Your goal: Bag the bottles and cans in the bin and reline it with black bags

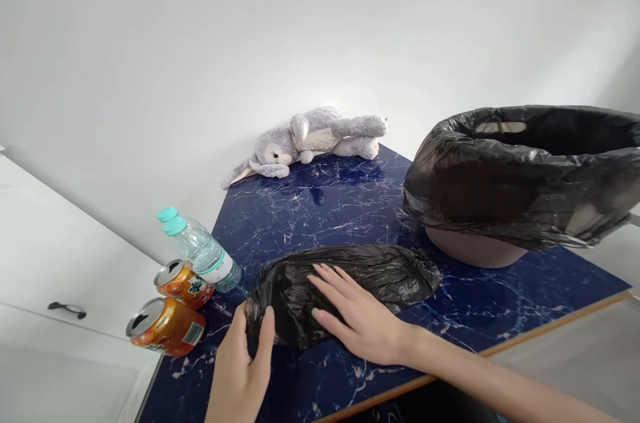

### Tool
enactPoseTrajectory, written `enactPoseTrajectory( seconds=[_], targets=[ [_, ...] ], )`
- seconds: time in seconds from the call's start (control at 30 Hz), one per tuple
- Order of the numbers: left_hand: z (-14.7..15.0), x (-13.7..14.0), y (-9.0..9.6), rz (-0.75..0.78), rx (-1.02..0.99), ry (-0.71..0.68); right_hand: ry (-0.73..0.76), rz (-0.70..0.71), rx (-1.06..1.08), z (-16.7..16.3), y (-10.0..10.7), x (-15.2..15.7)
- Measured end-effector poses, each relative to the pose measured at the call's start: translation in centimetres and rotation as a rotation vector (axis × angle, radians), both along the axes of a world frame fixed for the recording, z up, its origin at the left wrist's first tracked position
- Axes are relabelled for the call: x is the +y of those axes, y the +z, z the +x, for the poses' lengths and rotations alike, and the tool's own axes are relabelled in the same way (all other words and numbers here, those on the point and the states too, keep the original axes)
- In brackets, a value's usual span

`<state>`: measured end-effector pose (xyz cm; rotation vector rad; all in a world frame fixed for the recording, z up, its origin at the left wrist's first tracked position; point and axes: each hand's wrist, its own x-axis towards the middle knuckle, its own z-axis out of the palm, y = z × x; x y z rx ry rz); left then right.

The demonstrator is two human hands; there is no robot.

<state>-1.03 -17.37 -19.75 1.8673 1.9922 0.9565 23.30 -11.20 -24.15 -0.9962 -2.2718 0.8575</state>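
Observation:
A crumpled black plastic bag lies stretched out across the dark blue marbled table. At its near left end, my left hand has the bag's edge between thumb and fingers. My right hand rests on top of the bag, its fingers outstretched and lying flat on the plastic. Whatever the bag may contain does not show.
On the left stand two orange drink cans and a clear bottle with a turquoise cap. A grey plush rabbit lies against the wall. At right is a bin lined with a black bag.

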Motion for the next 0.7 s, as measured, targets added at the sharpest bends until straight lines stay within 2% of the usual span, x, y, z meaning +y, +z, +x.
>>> enactPoseTrajectory(
  seconds=[0.1, 0.17, 0.27, 0.37, 0.43, 0.5, 0.6, 0.7],
  targets=[
    [3.1, 0.7, 0.8, 0.163, 0.045, -0.144, -0.125, -0.243, 0.372, -0.2, 0.6, 0.4],
    [5.6, 1.7, 0.9, 0.231, 0.094, -0.298, -0.111, -0.397, 0.572, 0.3, 1.3, 1.0],
    [9.3, 3.1, 1.2, 0.216, 0.161, -0.522, -0.104, -0.544, 0.719, 2.2, 2.5, 2.0],
    [11.9, 3.7, 1.5, 0.153, 0.267, -0.736, -0.2, -0.624, 0.76, 5.3, 3.3, 2.7],
    [12.9, 3.5, 1.6, 0.127, 0.32, -0.848, -0.287, -0.568, 0.691, 7.4, 3.3, 2.8],
    [13.1, 3.0, 1.5, 0.114, 0.319, -0.906, -0.381, -0.437, 0.58, 9.2, 2.8, 2.8],
    [12.8, 2.4, 1.1, 0.132, 0.27, -0.93, -0.452, -0.278, 0.477, 11.2, 1.5, 3.1],
    [12.1, 2.5, 0.6, 0.175, 0.214, -0.895, -0.516, -0.113, 0.326, 12.7, 0.3, 3.5]
  ],
)
